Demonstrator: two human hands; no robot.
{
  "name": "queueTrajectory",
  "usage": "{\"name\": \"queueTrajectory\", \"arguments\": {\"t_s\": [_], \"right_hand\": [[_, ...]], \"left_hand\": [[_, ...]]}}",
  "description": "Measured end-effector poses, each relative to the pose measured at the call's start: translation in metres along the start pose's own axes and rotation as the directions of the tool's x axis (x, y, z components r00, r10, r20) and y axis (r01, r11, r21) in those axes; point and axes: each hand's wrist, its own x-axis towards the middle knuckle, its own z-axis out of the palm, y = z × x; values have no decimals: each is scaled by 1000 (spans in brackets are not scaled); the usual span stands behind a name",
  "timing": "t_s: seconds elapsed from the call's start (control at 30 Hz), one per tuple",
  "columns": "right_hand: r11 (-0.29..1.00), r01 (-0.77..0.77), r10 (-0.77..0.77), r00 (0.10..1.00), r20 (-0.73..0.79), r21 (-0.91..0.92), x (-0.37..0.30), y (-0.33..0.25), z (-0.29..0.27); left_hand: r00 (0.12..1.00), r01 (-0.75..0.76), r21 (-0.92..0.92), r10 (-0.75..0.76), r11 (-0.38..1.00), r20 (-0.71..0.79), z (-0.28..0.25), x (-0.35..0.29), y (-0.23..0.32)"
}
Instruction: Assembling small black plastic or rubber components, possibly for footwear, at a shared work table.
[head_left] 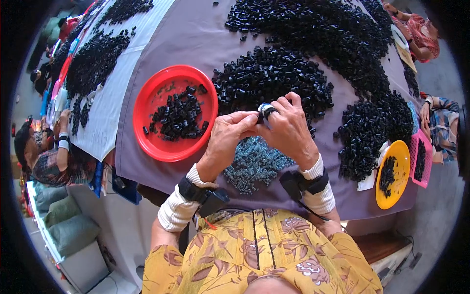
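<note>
Over the near middle of the table, my left hand and my right hand meet, fingertips pinched together. A small black piece is gripped between them, mostly covered by the fingers. Something black and whitish-blue sits at a right finger; I cannot tell whether it is a wrap or a held part. Just below the hands lies a heap of tiny translucent blue pieces. Beyond them spreads a pile of short black tubular pieces. Left of my hands is a round red tray holding more black pieces.
Bigger black heaps cover the far table. At right stand a yellow plate and a pink basket, both with black pieces. Other people sit around, one at a pale-covered table on the left. Green sacks lie lower left.
</note>
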Motion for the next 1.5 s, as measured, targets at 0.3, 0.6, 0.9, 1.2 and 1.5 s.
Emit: {"name": "queueTrajectory", "arguments": {"t_s": [0.3,0.6,0.9,1.2,1.5], "right_hand": [[998,29,-28,999,-23,51,-3,5,2],[1000,-19,18,1000,-8,-10,-7,0,0],[1000,-14,14,1000,-20,-3,-10,-1,6],[997,20,-14,996,-83,69,-6,4,1],[994,19,-7,994,-111,107,-10,10,8]], "left_hand": [[998,4,-3,-4,1000,60,1,-1,-1],[998,-22,85,17,996,60,6,-2,-1],[992,-99,135,87,986,88,8,-3,1],[991,-99,171,81,980,110,6,-1,1],[998,-67,138,68,988,-5,6,0,0]]}}
